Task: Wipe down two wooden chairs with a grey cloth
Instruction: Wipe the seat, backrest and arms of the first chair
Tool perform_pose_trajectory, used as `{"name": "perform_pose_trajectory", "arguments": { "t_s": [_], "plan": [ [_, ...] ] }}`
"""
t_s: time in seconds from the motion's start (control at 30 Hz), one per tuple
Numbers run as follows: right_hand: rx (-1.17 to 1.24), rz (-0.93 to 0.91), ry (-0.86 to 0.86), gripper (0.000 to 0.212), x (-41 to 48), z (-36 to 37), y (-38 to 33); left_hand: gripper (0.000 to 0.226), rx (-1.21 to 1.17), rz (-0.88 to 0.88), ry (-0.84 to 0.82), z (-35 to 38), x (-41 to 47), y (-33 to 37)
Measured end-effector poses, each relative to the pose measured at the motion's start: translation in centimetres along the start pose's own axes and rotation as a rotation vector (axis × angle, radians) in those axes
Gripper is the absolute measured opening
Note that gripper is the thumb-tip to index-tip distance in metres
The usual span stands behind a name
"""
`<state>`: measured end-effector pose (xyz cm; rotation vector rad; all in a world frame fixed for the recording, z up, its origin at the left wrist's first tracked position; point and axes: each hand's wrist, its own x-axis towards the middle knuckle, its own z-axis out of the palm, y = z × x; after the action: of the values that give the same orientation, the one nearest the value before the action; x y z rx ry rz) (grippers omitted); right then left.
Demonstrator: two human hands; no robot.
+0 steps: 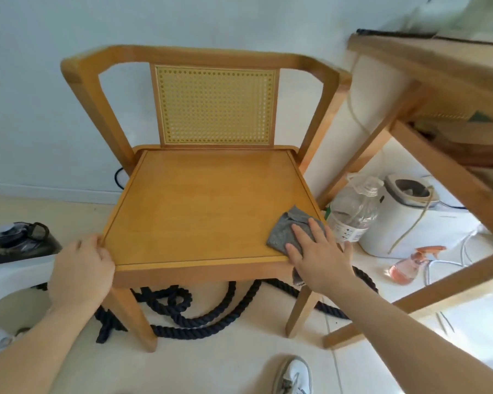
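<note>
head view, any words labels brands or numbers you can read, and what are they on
No text can be read.
On the clear plastic bottle: a white label carries dark marks, too small and blurred to read.
On the wooden chair, grey cloth and pink spray bottle: no visible text.

- I see my left grip holding the front left corner of the wooden chair, fingers curled on the seat edge.
- My right grip presses the grey cloth flat on the seat's front right corner.
- A dark rope lies on the floor beneath; a second chair is at right.
</note>
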<state>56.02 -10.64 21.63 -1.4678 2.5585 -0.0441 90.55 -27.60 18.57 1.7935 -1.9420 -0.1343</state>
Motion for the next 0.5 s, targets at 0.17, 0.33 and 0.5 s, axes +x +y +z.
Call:
{"name": "perform_pose_trajectory", "arguments": {
  "t_s": [0.17,0.33,0.5],
  "plan": [
    [0.018,0.033,0.090,0.055,-1.2,1.2,2.3,0.042,0.265,0.211,-0.162,-2.6,-2.0,-1.5],
    [0.331,0.234,0.121,0.065,-4.5,-1.0,3.2,0.030,0.424,0.206,-0.382,-6.2,-4.1,0.0],
    [1.177,0.351,-0.102,0.035,-7.1,-4.9,3.8,0.023,0.123,0.132,-0.656,-9.4,-5.8,2.8]
  ]
}}
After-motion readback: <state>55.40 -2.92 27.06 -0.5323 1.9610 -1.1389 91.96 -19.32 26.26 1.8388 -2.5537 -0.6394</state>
